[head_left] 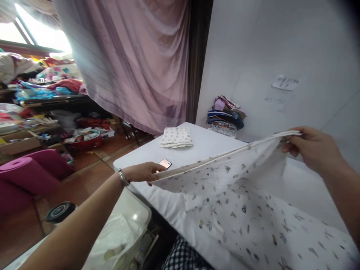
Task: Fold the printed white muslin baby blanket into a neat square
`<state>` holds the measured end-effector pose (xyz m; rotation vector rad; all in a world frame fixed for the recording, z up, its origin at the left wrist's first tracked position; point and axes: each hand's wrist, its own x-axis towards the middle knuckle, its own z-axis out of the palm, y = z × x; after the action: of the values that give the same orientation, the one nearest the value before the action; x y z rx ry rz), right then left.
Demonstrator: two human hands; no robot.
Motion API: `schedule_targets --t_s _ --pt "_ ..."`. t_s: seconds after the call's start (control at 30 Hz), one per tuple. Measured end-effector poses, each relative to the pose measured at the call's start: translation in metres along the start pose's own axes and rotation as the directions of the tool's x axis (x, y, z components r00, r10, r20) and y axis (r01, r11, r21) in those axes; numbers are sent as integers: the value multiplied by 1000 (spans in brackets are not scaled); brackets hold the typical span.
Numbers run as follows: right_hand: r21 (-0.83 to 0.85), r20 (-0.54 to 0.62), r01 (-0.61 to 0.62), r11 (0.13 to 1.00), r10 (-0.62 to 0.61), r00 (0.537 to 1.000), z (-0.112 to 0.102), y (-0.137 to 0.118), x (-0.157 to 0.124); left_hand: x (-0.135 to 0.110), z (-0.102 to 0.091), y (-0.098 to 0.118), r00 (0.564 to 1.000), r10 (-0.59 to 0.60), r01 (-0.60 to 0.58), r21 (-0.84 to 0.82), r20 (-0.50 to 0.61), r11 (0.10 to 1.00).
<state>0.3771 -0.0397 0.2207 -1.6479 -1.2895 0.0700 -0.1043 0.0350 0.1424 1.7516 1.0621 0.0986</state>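
Note:
A white cloth [225,187] printed with small leaf-like shapes stretches between my two hands, its near part draped over the table and down its front edge. At its left corner, my left hand [144,172] is closed on the edge, a metal bracelet on the wrist. My right hand [309,146] pinches the other end of that edge, held higher, so the cloth's border slants upward to the right. Just past my left fingers lies a phone [165,163] with a lit screen. Farther back sits a folded white cloth [177,137] with grey spots.
The white table [208,139] reaches toward a pale wall [253,56]. Folded clothes [226,116] are stacked beyond it. Rolled pink mats [25,176] stand at left, near cluttered boxes. A pink curtain [140,56] hangs behind. A plastic-covered bin [120,228] stands below my left arm.

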Motion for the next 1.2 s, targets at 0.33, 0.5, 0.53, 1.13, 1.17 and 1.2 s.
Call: schedule_targets --t_s 0.33,0.5,0.53,1.13,1.17,1.2 --pt "305 252 -330 893 259 932 44 -30 44 3 11 -24 973 149 -212 -429 -175 878" --pt "244 322 -343 907 258 911 64 -43 53 13 16 -43 983 89 -167 -578 -161 799" --pt "229 328 -345 910 262 908 68 -45 54 13 17 -45 985 83 -160 -596 -154 787" --pt "52 356 -168 984 139 924 114 -53 68 43 35 -59 753 -124 -161 -364 -646 917" --pt "49 354 -167 985 139 925 114 -52 68 47 39 -59 724 -108 -191 -349 -681 917" --pt "55 356 -163 985 134 925 115 -52 68 51 43 -59 698 -90 -214 -327 -710 921"
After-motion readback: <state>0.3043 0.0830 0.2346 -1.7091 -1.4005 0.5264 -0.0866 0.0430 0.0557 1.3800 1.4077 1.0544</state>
